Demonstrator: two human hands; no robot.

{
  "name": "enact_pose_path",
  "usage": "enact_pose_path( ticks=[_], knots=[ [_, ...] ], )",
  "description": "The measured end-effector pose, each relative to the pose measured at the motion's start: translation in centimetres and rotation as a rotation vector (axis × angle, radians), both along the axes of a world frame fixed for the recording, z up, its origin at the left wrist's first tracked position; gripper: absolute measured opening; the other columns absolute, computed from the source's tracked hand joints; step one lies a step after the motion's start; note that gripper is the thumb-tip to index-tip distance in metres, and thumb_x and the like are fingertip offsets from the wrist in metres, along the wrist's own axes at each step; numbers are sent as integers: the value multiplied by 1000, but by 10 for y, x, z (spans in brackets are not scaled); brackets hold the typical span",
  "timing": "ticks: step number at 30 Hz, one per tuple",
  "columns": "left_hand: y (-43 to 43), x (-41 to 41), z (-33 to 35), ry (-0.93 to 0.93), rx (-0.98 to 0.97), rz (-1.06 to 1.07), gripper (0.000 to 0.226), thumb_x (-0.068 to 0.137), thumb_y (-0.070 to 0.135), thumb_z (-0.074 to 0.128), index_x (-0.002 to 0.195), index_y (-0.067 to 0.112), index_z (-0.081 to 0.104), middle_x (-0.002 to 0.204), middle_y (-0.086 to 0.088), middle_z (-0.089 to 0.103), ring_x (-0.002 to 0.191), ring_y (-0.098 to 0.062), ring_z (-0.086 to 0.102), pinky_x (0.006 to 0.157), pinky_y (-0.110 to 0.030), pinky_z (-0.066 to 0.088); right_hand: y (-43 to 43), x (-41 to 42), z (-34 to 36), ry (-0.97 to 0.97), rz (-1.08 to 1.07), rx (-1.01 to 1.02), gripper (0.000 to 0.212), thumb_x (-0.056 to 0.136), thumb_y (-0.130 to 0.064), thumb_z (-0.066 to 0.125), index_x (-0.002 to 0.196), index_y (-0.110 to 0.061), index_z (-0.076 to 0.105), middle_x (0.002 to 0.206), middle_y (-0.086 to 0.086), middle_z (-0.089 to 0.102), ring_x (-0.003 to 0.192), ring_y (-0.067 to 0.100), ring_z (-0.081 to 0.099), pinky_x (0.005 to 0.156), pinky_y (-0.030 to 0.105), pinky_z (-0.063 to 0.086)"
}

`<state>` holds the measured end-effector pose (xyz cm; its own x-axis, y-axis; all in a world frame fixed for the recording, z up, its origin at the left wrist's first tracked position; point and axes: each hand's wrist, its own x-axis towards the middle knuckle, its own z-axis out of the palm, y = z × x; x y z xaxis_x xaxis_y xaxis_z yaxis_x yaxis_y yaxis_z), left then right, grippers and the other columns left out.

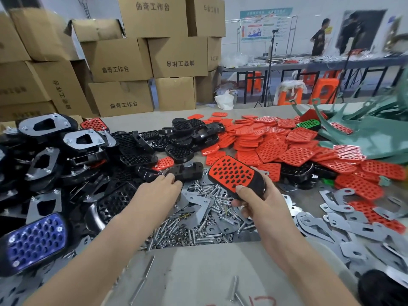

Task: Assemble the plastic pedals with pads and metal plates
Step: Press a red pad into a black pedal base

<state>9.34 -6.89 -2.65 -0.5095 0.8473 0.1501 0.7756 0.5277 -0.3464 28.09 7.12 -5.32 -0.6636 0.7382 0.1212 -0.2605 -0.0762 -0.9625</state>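
My right hand [258, 202] grips a black plastic pedal [236, 176] fitted with a red perforated pad, held tilted above the table. My left hand [164, 187] reaches down over a grey metal plate [194, 206] lying on a heap of bolts and nuts [183, 233]; its fingertips are hidden, so I cannot tell whether they pinch anything. Loose red pads [287, 146] are piled at centre right. Bare black pedals [176, 140] lie behind the left hand. More metal plates [353, 224] spread at the right.
Finished pedals with metal plates [44, 151] are stacked at the left, with a blue-padded one [35, 241] in front. Green plastic parts [364, 129] lie at the far right. Cardboard boxes [123, 62] stand behind the table. Two people stand by a far bench.
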Motion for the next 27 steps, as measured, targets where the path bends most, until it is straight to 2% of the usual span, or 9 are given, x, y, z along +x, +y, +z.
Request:
enact_pose_path(
  ticks=[4, 7, 9, 10, 12, 16, 19, 24, 27],
  knots=[
    [-2, -7, -5, -42, 50, -71, 21, 100, 20, 57, 114, 25, 43, 113, 10, 48, 105, -9, 51, 68, -24, 51, -3, 1, 1, -65, 15, 76, 44, 98, -12, 66, 131, -38, 53, 93, -8, 75, 72, 13, 72, 55, 18, 49],
    [-3, -12, -10, -107, 158, -92, 23, 102, 14, 53, 122, 23, 44, 116, 8, 57, 102, -10, 53, 83, -27, 52, -7, 0, 1, -92, 35, 123, 45, 99, -9, 63, 132, -36, 50, 93, -13, 73, 74, 15, 72, 54, 21, 51],
    [-5, -8, -8, -304, 399, -74, 31, 104, 14, 47, 134, 20, 51, 114, 7, 60, 98, -8, 58, 83, -24, 49, -8, -1, 1, -110, 53, 144, 46, 100, -6, 60, 133, -36, 48, 91, -15, 72, 73, 14, 72, 51, 21, 50],
    [-6, -2, -5, -433, 567, -56, 30, 104, 17, 47, 132, 22, 57, 104, 12, 62, 88, -2, 59, 76, -16, 46, -9, -1, 1, -120, 58, 156, 47, 100, -5, 59, 134, -35, 47, 90, -15, 72, 71, 12, 71, 51, 21, 50],
    [-8, 15, 3, -683, 889, -56, 23, 102, 20, 53, 116, 31, 68, 78, 15, 63, 68, 5, 59, 61, -8, 43, -11, -1, 2, -138, 62, 176, 49, 100, -4, 59, 138, -32, 45, 89, -9, 72, 68, 9, 70, 53, 19, 49],
    [6, 63, 11, -1078, 1232, -173, 16, 95, 13, 66, 96, 27, 73, 77, 6, 74, 72, -7, 69, 71, -18, 55, -16, -1, 3, -155, 54, 220, 52, 100, -4, 61, 137, -35, 45, 96, -1, 69, 68, 8, 70, 58, 18, 51],
    [17, 92, 8, -1227, 1341, -197, 13, 90, 7, 72, 89, 20, 72, 79, 3, 76, 75, -8, 71, 71, -14, 53, -18, -1, 2, -135, 52, 272, 53, 98, 0, 62, 129, -41, 48, 98, -3, 69, 71, 9, 67, 65, 21, 53],
    [20, 98, 4, -1211, 1340, -180, 9, 88, 10, 74, 86, 19, 72, 81, 8, 76, 77, -5, 71, 71, -11, 50, -19, -2, -3, -148, 42, 437, 50, 95, -11, 65, 120, -52, 52, 101, -19, 70, 87, 2, 67, 79, 21, 55],
    [19, 96, 2, -1187, 1321, -189, 11, 88, 12, 75, 84, 21, 71, 82, 8, 76, 80, -6, 72, 73, -13, 51, -20, -2, -4, -167, 24, 506, 57, 95, -16, 65, 114, -66, 47, 105, -28, 68, 91, 1, 67, 78, 14, 52]
  ],
)
